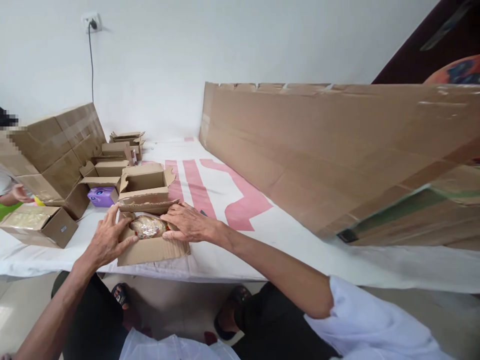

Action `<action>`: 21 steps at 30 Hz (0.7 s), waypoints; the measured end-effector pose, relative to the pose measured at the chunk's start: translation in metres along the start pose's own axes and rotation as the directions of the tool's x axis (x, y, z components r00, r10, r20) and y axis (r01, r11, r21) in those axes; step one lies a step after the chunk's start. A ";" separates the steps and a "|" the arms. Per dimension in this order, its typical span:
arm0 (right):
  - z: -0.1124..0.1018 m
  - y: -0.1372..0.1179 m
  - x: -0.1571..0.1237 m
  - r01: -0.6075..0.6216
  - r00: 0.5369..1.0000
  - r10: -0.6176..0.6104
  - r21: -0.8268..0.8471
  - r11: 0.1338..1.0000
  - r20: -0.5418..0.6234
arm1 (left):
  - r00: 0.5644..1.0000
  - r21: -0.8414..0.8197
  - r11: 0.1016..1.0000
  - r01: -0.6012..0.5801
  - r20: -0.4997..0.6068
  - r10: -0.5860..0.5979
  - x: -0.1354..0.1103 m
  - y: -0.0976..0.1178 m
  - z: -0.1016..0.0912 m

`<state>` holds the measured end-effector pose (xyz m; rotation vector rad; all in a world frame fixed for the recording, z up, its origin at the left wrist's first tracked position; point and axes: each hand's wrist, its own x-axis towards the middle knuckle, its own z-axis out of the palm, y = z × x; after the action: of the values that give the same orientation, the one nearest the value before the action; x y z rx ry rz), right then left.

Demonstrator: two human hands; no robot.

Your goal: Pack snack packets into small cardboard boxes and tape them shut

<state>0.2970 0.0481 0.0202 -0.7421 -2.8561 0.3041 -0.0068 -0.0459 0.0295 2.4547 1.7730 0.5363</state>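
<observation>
A small open cardboard box [150, 251] stands at the near edge of the white table cover [262, 240]. Inside lies a clear-wrapped packet [148, 227] of brownish contents. My left hand [107, 240] rests on the box's left side with fingers spread over the flap and touching the packet. My right hand [189, 223] lies flat on the right side of the box, fingers stretched toward the packet and the back flap.
Several more open small boxes [144, 181] line up behind, one beside a purple carton [102, 196]. Large brown cartons [60, 145] stand at left, a closed box [39, 225] near the edge. Big flat cardboard sheets [330, 150] lean at right. Another person's hand [18, 194] shows far left.
</observation>
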 end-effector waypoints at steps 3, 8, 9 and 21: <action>0.001 0.004 0.001 0.024 1.000 -0.024 -0.007 1.000 0.006 | 0.997 0.121 0.993 -0.012 -0.075 0.021 -0.001 0.018 0.004; 0.001 0.005 0.003 -0.062 0.996 0.063 -0.015 0.998 0.058 | 0.986 0.110 0.980 -0.163 -0.025 0.167 0.010 0.024 0.001; -0.002 0.003 0.004 -0.077 0.993 0.080 -0.029 0.997 0.088 | 0.978 0.088 0.975 -0.206 0.028 0.204 0.013 0.024 0.000; -0.016 -0.002 0.011 -0.023 0.976 0.059 -0.173 0.985 0.210 | 0.915 0.351 0.850 -0.392 0.248 0.320 0.036 0.032 -0.014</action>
<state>0.2900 0.0539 0.0373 -0.8482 -3.1044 0.1555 0.0278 -0.0251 0.0597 3.0198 1.4721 -0.0505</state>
